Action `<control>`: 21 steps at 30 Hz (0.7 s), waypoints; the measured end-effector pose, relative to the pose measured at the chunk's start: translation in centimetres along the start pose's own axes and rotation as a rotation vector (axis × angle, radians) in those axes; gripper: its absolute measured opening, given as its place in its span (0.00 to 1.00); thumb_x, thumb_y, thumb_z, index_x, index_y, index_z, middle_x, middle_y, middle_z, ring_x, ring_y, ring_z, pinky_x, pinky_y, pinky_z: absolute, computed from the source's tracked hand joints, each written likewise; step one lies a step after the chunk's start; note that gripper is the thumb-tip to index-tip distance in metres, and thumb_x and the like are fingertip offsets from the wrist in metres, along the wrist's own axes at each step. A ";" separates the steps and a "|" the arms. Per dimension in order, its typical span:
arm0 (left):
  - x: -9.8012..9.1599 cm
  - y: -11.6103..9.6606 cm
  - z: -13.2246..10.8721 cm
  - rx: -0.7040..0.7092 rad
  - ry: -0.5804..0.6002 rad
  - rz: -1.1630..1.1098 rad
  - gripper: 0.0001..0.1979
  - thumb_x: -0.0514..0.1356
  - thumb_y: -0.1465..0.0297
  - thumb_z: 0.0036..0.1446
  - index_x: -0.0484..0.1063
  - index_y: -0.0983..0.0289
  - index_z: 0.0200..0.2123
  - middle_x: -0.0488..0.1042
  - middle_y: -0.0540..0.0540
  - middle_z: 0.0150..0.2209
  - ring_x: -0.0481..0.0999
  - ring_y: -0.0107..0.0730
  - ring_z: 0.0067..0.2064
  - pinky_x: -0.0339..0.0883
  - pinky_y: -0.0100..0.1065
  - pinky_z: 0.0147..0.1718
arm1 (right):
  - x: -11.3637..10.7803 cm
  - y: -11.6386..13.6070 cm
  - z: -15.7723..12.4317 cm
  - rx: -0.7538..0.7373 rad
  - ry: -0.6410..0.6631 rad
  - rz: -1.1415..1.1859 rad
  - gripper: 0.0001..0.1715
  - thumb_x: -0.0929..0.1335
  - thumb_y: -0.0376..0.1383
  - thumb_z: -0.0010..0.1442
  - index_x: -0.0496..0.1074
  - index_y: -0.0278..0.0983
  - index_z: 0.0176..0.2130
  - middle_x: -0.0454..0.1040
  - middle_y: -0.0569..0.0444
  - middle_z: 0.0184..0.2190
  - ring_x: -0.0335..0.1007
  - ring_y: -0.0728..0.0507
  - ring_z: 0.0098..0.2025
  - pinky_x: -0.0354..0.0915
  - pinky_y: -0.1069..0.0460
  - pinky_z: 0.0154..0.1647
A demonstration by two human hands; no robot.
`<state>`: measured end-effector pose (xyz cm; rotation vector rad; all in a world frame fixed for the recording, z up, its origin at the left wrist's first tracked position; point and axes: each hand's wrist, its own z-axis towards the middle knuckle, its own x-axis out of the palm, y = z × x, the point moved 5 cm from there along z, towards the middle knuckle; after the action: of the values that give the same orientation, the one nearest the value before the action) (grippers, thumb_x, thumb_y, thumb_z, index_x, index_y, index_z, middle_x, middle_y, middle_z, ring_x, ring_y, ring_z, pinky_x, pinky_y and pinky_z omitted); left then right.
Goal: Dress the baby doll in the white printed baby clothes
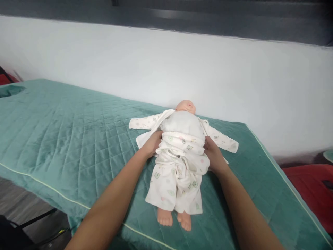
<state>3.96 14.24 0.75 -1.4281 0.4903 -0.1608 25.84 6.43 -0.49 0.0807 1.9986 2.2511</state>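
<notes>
A baby doll [186, 106] lies on its back, head toward the wall and bare feet toward me. It wears printed white pants [179, 166], bunched in folds at the hips, with the waistband up on the belly. Its matching jacket [222, 138] is spread open, sleeves out to both sides, baring the pale torso [183, 123]. My left hand [154, 143] is closed at the waistband on the doll's left-hand side in view. At the opposite side, my right hand [212, 152] is closed on the same waistband; its fingertips are partly hidden behind the fabric.
A green quilted cover [78, 139] with pale piping drapes over the table under the doll. Behind it rises a white wall [234, 76]. A red chair [309, 191] stands at the right, and a dark thin leg [39, 218] shows at the lower left.
</notes>
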 end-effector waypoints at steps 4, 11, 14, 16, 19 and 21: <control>-0.3 1.0 0.8 0.023 -0.031 0.049 0.08 0.56 0.67 0.47 0.71 0.65 0.24 0.72 0.52 0.23 0.71 0.34 0.30 0.65 0.32 0.29 | -0.3 0.0 0.0 0.028 -0.025 -0.024 0.17 0.74 0.35 0.47 0.67 0.42 0.37 0.78 0.54 0.36 0.74 0.41 0.38 0.68 0.48 0.35; -1.7 1.3 0.6 -0.008 -0.097 0.110 0.04 0.55 0.73 0.39 0.68 0.65 0.24 0.69 0.50 0.25 0.67 0.31 0.30 0.60 0.30 0.27 | -1.6 -0.9 0.2 0.067 -0.159 -0.188 0.12 0.71 0.37 0.49 0.66 0.41 0.34 0.77 0.54 0.33 0.73 0.43 0.34 0.68 0.49 0.37; -2.1 1.2 0.3 -0.026 -0.076 -0.050 0.11 0.57 0.75 0.38 0.68 0.65 0.31 0.71 0.50 0.27 0.68 0.30 0.30 0.61 0.29 0.28 | -2.0 -0.2 0.0 0.021 -0.273 -0.271 0.11 0.69 0.35 0.50 0.66 0.42 0.36 0.74 0.56 0.30 0.71 0.44 0.33 0.66 0.49 0.35; -2.2 1.0 0.1 -0.030 -0.079 -0.119 0.15 0.57 0.75 0.39 0.67 0.63 0.35 0.70 0.48 0.28 0.68 0.27 0.29 0.60 0.28 0.28 | -2.1 0.7 -0.5 -0.024 -0.355 -0.304 0.09 0.69 0.36 0.52 0.66 0.42 0.36 0.72 0.55 0.31 0.69 0.44 0.33 0.66 0.50 0.35; -2.6 0.2 -0.1 0.026 -0.171 -0.111 0.14 0.58 0.74 0.45 0.68 0.63 0.39 0.72 0.50 0.32 0.71 0.28 0.32 0.64 0.29 0.33 | -1.5 2.4 -1.2 -0.156 -0.388 -0.292 0.06 0.69 0.39 0.56 0.68 0.42 0.36 0.70 0.53 0.35 0.68 0.44 0.37 0.66 0.49 0.38; -2.9 -0.7 -0.4 0.116 -0.249 -0.085 0.13 0.58 0.71 0.51 0.71 0.63 0.42 0.74 0.53 0.39 0.73 0.31 0.40 0.66 0.31 0.41 | -0.6 3.4 -1.5 -0.290 -0.340 -0.302 0.04 0.68 0.39 0.58 0.69 0.42 0.36 0.69 0.52 0.38 0.67 0.43 0.41 0.66 0.48 0.40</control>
<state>1.38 14.93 2.06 -1.3337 0.2129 -0.0766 26.08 4.48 2.74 0.1139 1.3999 2.1347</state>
